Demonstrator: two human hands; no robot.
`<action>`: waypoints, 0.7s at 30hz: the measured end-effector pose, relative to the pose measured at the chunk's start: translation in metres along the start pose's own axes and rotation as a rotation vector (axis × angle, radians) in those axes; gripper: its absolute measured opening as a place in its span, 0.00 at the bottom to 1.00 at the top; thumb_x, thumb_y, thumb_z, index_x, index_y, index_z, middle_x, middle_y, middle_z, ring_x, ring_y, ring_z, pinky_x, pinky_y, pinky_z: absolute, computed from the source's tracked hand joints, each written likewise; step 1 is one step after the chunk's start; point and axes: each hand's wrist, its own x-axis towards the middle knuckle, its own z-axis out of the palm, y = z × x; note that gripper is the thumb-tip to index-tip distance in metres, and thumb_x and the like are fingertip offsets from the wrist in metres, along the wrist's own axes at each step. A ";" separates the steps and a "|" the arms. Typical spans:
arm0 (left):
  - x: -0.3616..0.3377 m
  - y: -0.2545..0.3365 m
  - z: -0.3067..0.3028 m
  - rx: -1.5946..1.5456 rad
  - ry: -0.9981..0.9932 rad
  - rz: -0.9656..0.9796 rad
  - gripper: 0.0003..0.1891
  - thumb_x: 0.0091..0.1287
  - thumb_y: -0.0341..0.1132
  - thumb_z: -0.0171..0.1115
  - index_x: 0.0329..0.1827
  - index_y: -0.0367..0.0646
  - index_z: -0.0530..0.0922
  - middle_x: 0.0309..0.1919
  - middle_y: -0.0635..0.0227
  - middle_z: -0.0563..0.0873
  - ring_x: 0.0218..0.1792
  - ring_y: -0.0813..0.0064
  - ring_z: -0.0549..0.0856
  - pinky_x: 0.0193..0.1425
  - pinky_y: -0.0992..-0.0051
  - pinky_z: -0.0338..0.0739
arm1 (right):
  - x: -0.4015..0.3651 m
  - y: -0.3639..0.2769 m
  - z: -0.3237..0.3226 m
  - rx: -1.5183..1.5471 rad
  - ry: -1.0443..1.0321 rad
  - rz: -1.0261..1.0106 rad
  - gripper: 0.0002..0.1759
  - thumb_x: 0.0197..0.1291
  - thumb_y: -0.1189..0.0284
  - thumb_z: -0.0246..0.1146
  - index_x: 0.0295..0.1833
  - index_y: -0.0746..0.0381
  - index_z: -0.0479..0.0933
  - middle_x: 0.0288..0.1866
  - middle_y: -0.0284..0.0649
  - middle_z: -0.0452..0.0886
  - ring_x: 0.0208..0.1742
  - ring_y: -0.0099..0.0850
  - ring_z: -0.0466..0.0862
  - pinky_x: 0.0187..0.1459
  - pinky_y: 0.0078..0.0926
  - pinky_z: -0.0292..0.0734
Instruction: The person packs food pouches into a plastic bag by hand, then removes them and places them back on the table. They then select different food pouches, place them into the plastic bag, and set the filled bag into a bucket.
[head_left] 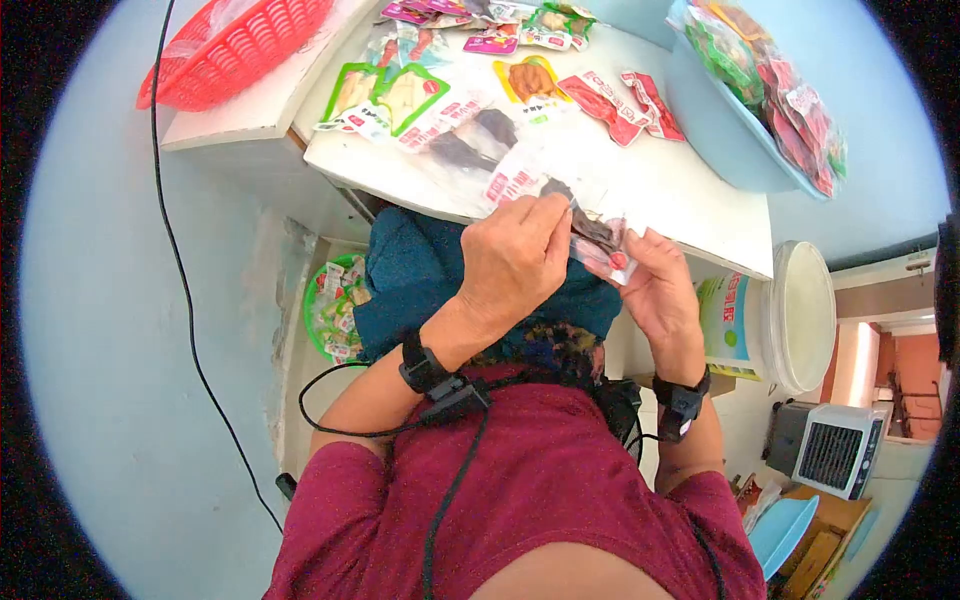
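Note:
At the table's front edge, my right hand (657, 278) holds a small clear food packet (597, 237) with dark contents and a red mark, thumb and fingers at its lower right corner. My left hand (517, 252) is closed in a pinch at the packet's upper left end, thumb against forefinger, right by a dark piece (557, 188). Just beyond my left hand lie clear packets with red print (512, 178) and dark contents. Farther back are green-edged packets (412, 97), a yellow-edged packet (531, 80) and red packets (607, 103).
The white table (715, 215) carries more purple and green packets (555, 22) at the back. A blue basin (715, 130) heaped with packets stands right. A red basket (240, 55) sits left, a green basket (313, 310) below, a white bucket (803, 320) right. A black cable (168, 220) hangs left.

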 end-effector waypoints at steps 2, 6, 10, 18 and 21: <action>0.002 0.001 -0.001 -0.021 -0.010 -0.026 0.06 0.58 0.27 0.66 0.38 0.41 0.81 0.27 0.60 0.84 0.25 0.61 0.84 0.27 0.67 0.78 | 0.009 0.006 0.012 0.031 -0.008 0.013 0.15 0.67 0.75 0.57 0.56 0.71 0.73 0.49 0.42 0.81 0.40 0.30 0.82 0.56 0.42 0.81; 0.003 0.001 -0.001 -0.004 -0.007 -0.030 0.06 0.59 0.26 0.66 0.38 0.40 0.81 0.28 0.59 0.84 0.26 0.61 0.84 0.28 0.67 0.78 | 0.034 0.022 0.016 0.129 -0.200 0.041 0.15 0.65 0.77 0.57 0.56 0.72 0.73 0.52 0.44 0.81 0.49 0.33 0.82 0.55 0.31 0.78; 0.004 0.001 -0.001 -0.029 0.041 -0.016 0.06 0.59 0.26 0.65 0.39 0.40 0.81 0.28 0.59 0.84 0.27 0.60 0.84 0.29 0.67 0.78 | 0.059 0.031 0.017 0.170 -0.351 0.123 0.13 0.64 0.80 0.56 0.54 0.70 0.74 0.49 0.45 0.81 0.49 0.33 0.82 0.51 0.32 0.80; 0.007 0.000 -0.009 -0.035 0.014 -0.044 0.05 0.59 0.25 0.64 0.38 0.40 0.81 0.30 0.58 0.85 0.29 0.58 0.85 0.31 0.67 0.79 | 0.073 0.048 0.057 0.065 -0.109 0.089 0.14 0.69 0.74 0.53 0.56 0.67 0.72 0.46 0.42 0.80 0.44 0.32 0.82 0.48 0.31 0.82; 0.006 -0.003 -0.007 -0.056 0.027 -0.023 0.05 0.59 0.25 0.64 0.38 0.40 0.81 0.31 0.58 0.85 0.29 0.58 0.85 0.32 0.67 0.79 | 0.076 0.052 0.068 0.098 -0.055 0.106 0.14 0.70 0.72 0.51 0.57 0.66 0.72 0.45 0.41 0.80 0.42 0.31 0.81 0.47 0.30 0.82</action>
